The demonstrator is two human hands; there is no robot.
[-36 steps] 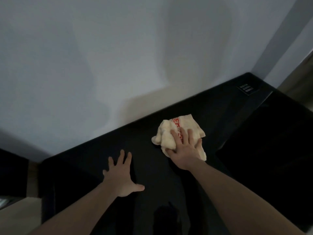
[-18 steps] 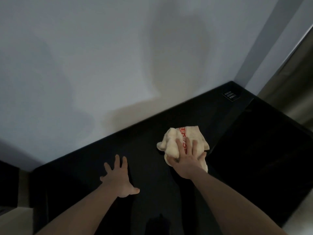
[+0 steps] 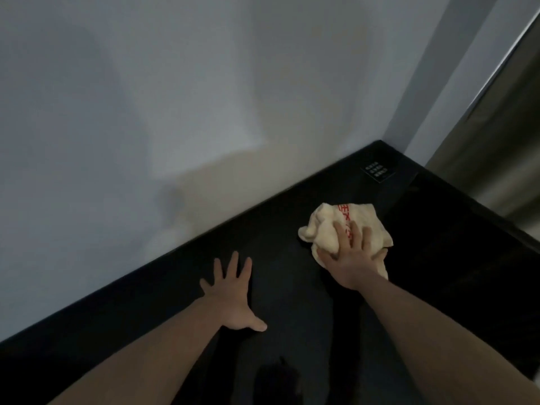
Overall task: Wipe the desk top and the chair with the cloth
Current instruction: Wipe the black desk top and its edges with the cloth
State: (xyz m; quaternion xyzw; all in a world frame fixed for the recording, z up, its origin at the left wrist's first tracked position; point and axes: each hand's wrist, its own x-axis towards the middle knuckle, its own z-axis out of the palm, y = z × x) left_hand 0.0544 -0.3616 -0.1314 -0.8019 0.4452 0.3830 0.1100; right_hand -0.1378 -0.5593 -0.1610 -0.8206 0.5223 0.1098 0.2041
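The crumpled cream terry cloth with red lettering [image 3: 324,226] lies bunched on the glossy black counter [image 3: 280,238], right of middle. It looks soft, light and limp, best pinned under a flat palm. The right hand [image 3: 350,258] presses it with spread, straight fingers; the left hand [image 3: 230,296] rests flat and open, nearer left. No containers show.

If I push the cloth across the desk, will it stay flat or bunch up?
Probably floppy: the cloth lies crumpled in soft folds under the right hand, so it will likely bunch. It looks light; flat fingers pressing seem enough to move it. The desk looks smooth and glossy, so it should glide easily.
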